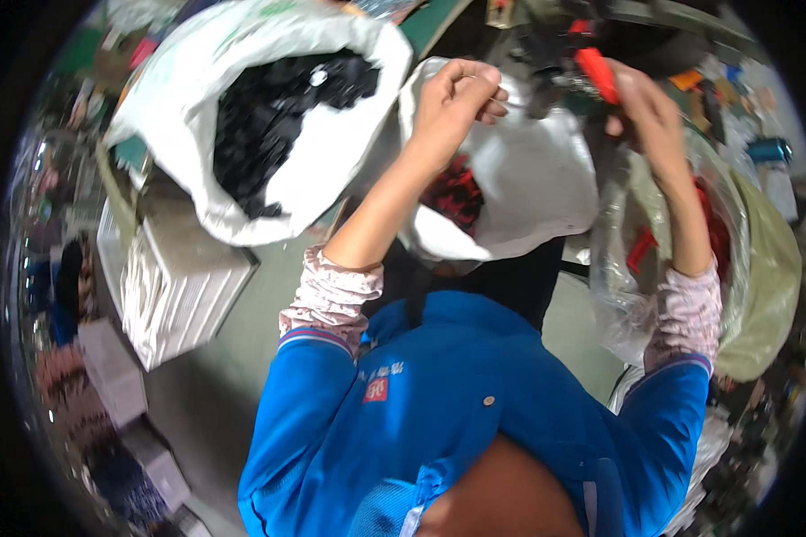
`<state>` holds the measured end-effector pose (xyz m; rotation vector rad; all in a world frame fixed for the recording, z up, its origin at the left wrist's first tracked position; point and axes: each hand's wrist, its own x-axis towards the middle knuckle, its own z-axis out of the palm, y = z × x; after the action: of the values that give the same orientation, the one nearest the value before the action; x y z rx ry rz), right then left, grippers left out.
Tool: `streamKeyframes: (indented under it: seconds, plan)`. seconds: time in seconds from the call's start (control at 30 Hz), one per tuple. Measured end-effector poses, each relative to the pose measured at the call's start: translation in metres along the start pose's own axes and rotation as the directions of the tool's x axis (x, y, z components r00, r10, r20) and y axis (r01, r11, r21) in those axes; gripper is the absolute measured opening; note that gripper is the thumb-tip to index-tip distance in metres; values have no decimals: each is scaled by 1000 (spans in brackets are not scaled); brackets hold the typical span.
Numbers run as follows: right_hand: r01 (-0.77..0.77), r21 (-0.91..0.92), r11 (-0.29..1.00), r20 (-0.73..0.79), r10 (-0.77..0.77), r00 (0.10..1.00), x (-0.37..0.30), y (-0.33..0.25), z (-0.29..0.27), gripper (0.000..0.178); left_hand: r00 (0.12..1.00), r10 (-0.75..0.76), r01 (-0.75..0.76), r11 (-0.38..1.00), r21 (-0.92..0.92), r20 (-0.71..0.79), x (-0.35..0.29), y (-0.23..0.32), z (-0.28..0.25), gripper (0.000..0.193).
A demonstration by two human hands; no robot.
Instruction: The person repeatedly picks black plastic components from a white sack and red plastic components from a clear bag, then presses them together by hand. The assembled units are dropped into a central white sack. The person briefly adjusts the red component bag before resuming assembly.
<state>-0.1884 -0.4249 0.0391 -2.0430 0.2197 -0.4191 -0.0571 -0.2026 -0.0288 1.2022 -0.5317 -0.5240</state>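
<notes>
My left hand (457, 107) is raised over a white sack (533, 192), thumb and fingers curled together. Whatever may be between its fingertips is hidden or too small to make out. Inside that sack lie small red and black parts (457, 192). Farther right, my right hand (649, 112) closes its fingers at a bright red plastic piece (597, 75). The piece sits against a dark metal device (546, 67), somewhat blurred. A large white sack (175, 107) full of black plastic parts (260, 116) stands open to the left of my left hand.
Below my right forearm is a clear-lined, olive sack (761, 286) with red parts (638, 251) inside. A stack of white boxes (184, 277) stands under the big left sack. A teal cylinder (769, 150) lies among clutter at the far right. Pale boxes (112, 371) line the left.
</notes>
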Motion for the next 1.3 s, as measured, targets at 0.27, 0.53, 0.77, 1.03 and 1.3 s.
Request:
streamKeyframes:
  seconds: [0.27, 0.53, 0.77, 1.03, 1.3]
  plan:
    - [-386, -14, 922, -204, 375, 904, -94, 45, -47, 42, 967, -152, 185, -126, 975, -203, -117, 37, -223, 42]
    - [-341, -188, 921, -275, 284, 918, -129, 57, -75, 37, 936, -330, -14, -382, 924, -123, -139, 18, -306, 19]
    - [-614, -732, 296, -353, 606, 713, -168, 81, -81, 53, 921, -69, 185, 944, 274, -384, -115, 51, -269, 25]
    - [-488, -288, 824, -234, 434, 870, -158, 148, -74, 28, 943, -149, 334, 431, -838, 299, -36, -27, -146, 50]
    - [-293, 411, 863, 8, 318, 948, -70, 11, 12, 31, 945, -260, 328, 716, -616, 201, -23, -19, 38, 36]
